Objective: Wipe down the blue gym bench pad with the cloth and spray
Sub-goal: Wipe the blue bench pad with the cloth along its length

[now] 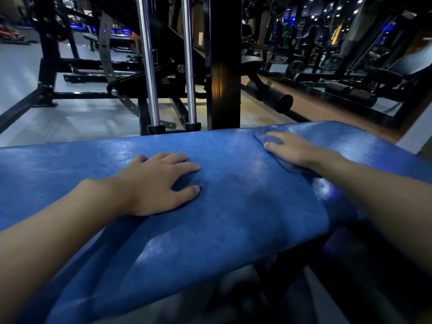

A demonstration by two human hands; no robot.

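Resting flat on the blue bench [233,206] with the left grip [154,183], fingers spread and straight, holding nothing. Pressing the blue cloth [263,133] onto the bench near its far edge, toward the right end, with the right grip [297,150], fingers stretched over it. Just behind, two chrome rods [149,66] and a black post [225,66].

Bench pad [233,218]: blue vinyl, fine creased grain, lying across the view from left to right. Surface glossy with light glare toward the near edge and at the right end; a duller, hazy patch sits in the middle.

Cloth [260,134]: blue-violet, close in colour to the pad, bunched and flattened on the pad's far right part, near the far edge. Right hand [294,148] lies flat on it; cloth shows beyond the fingertips and beneath the wrist.
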